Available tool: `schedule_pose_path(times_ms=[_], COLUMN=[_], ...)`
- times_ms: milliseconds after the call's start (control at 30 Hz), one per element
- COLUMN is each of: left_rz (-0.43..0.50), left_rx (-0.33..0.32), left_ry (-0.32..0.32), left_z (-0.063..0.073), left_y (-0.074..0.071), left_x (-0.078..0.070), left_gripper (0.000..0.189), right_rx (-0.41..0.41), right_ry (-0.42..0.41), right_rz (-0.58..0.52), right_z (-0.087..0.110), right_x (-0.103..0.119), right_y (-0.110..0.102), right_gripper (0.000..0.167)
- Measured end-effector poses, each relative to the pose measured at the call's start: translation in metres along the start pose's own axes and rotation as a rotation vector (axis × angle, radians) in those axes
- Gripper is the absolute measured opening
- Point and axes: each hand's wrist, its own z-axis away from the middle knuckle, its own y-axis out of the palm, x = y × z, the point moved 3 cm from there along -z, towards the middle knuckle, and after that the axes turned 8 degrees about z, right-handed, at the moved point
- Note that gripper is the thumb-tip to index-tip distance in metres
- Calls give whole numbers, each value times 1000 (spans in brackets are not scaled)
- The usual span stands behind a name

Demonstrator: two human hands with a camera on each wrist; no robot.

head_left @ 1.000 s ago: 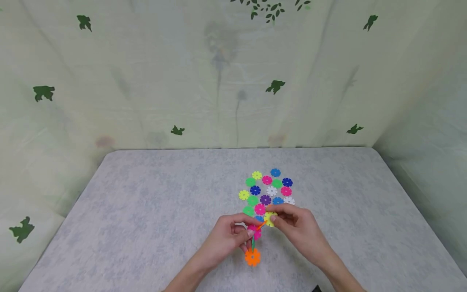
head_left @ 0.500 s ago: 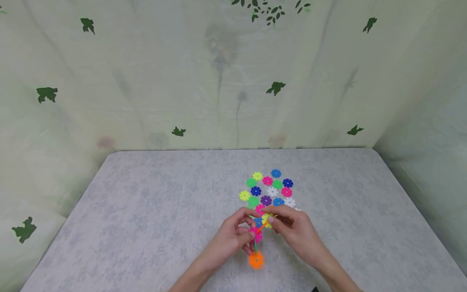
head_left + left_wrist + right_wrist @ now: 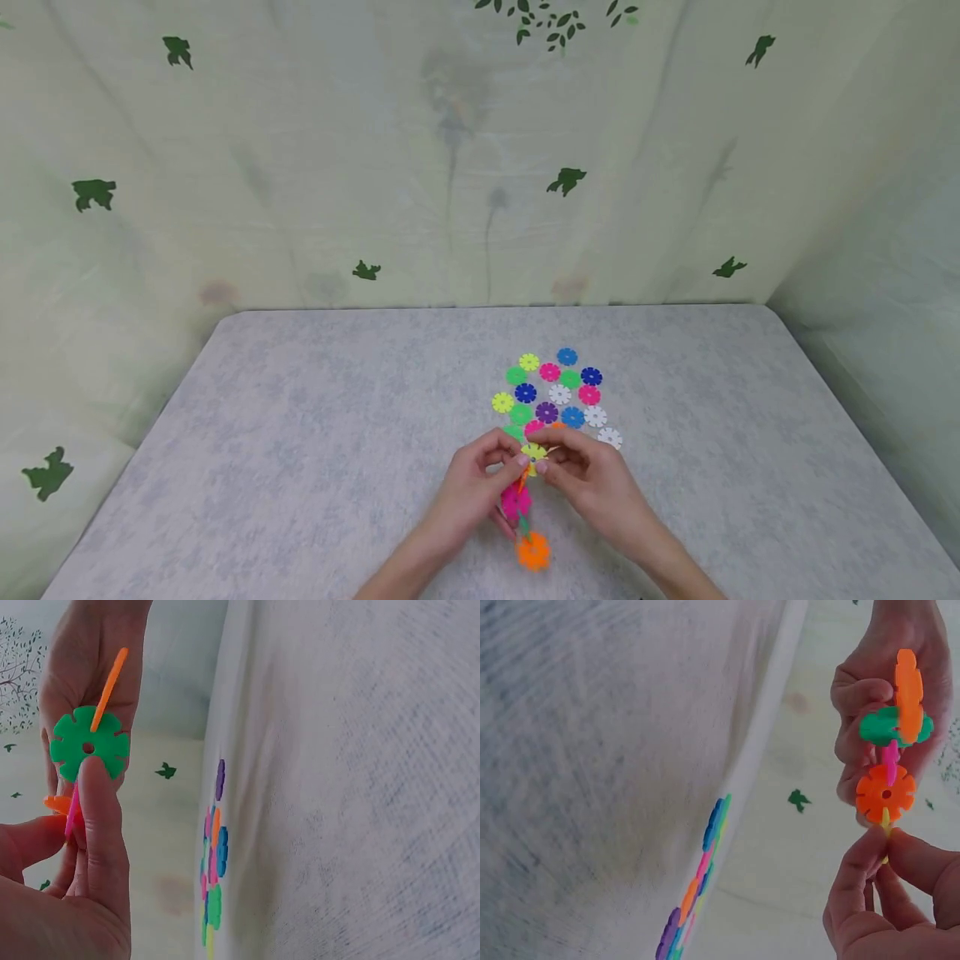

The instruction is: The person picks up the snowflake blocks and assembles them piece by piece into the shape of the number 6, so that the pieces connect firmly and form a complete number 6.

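A chain of slotted plastic snowflake discs hangs between the two hands above the table. Its lowest piece is an orange disc [image 3: 534,552], slotted into a green disc [image 3: 67,742], then a pink disc [image 3: 515,502], a second orange disc [image 3: 901,796] and a yellow disc [image 3: 534,452] on top. My left hand [image 3: 480,479] grips the chain near its upper end, thumb and fingers bent around it. With thumb and index finger my right hand [image 3: 600,479] pinches the yellow disc, its fingertips close to the left ones. Both hands hide parts of the upper discs.
Loose discs lie flat in a group beyond the hands, among them a purple disc [image 3: 547,412], a white disc [image 3: 610,437] and a yellow disc [image 3: 502,402]. The grey table [image 3: 315,433] reaches back to a patterned curtain [image 3: 300,167].
The yellow disc has shifted left, closer to my left fingers. My right hand has moved left with it. The chain's lower end has come nearer the table's front, and my left grip has moved up the chain.
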Motion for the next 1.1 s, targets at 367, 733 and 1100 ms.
schedule_pose_path(times_ms=[367,733,1100], left_rz=[40,90,72], left_rx=[-78,-133,-109], left_ry=[50,61,18], left_z=[-5,-6,-7], left_y=[-11,-20,-21], left_x=[-1,-6,-5], left_gripper=[17,21,33], right_rx=[-41,-81,80], right_ry=[92,146,62], right_rz=[37,240,554], right_z=[-4,-11,-24], right_x=[-4,-20,-50], right_y=[-16,-63,-93], right_gripper=[28,26,21])
